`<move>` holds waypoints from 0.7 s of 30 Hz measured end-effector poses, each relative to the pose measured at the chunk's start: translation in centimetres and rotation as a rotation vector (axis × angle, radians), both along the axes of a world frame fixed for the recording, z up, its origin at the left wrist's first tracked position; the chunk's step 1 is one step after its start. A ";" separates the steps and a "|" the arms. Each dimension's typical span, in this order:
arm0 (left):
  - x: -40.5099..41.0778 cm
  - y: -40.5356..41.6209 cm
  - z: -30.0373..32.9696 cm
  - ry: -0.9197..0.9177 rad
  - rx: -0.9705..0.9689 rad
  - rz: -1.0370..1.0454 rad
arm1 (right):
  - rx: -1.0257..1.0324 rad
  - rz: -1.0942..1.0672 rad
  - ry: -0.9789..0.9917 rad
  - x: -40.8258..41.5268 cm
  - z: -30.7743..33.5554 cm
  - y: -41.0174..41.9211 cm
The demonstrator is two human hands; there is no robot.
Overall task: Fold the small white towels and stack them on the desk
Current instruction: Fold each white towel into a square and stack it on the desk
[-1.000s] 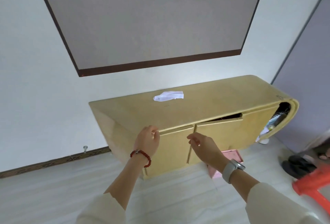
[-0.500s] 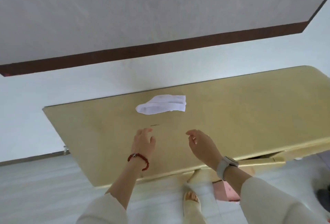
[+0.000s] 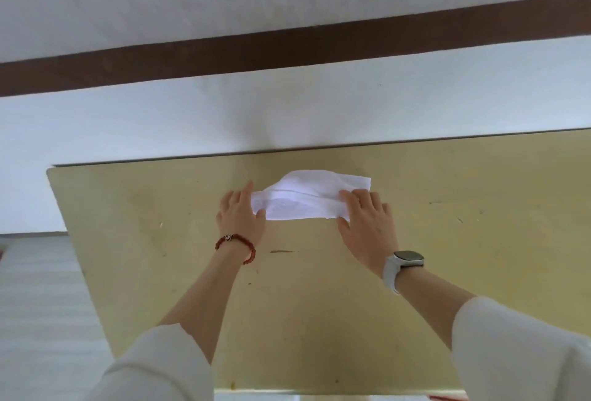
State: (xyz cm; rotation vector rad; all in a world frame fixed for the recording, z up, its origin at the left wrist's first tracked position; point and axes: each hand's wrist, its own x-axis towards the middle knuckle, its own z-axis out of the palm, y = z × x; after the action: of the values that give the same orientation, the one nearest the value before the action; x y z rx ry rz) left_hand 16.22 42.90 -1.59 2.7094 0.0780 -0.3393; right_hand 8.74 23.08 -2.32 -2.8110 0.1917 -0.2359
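A crumpled small white towel (image 3: 307, 197) lies near the yellow desk's (image 3: 319, 304) far edge, left hand (image 3: 241, 216) and right hand (image 3: 367, 224) resting flat-fingered on its ends, apparently about to spread it before folding.

We have one view, from a head camera. It looks steeply down and forward onto the desk top (image 3: 319, 304), close above it, facing the wall (image 3: 287, 112).

A home room: yellow wooden desk (image 3: 319, 304) against a white wall (image 3: 287, 112).
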 end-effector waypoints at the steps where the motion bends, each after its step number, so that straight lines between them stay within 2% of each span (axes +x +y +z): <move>1: 0.4 0.1 -0.2 -0.020 0.004 -0.001 | -0.009 0.009 0.003 0.3 -0.2 0.0; 4: 0.4 0.8 0.2 -0.094 -0.023 -0.015 | 0.116 0.015 0.066 0.5 0.2 -0.3; 7: -0.1 1.6 2.4 -0.113 -0.219 0.036 | 0.365 -0.077 0.129 -0.2 2.1 -0.8; 11: -1.2 2.3 7.3 -0.125 -0.465 0.039 | 0.551 -0.166 -0.010 -0.9 7.0 -1.7; 14: -1.6 3.0 11.7 0.046 -0.668 -0.018 | 0.643 -0.200 -0.114 -0.9 11.5 -2.3; 17: -2.0 3.7 15.1 0.376 -1.083 0.001 | 0.683 -0.225 -0.217 -0.6 15.3 -2.8; 18: -2.0 3.9 15.8 0.453 -1.147 0.004 | 0.689 -0.224 -0.238 -0.3 16.1 -2.8; 19: -1.9 4.0 16.1 0.490 -1.147 0.005 | 0.675 -0.220 -0.252 0.1 16.7 -2.8; 21: -1.8 4.1 16.1 0.451 -1.089 0.052 | 0.592 -0.210 -0.245 0.6 17.0 -2.6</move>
State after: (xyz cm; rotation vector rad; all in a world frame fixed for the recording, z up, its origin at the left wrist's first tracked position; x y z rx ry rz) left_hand 14.38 46.95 14.49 1.5263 0.0627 -0.7156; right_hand 9.34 20.45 14.71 -2.1543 0.4222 -0.4797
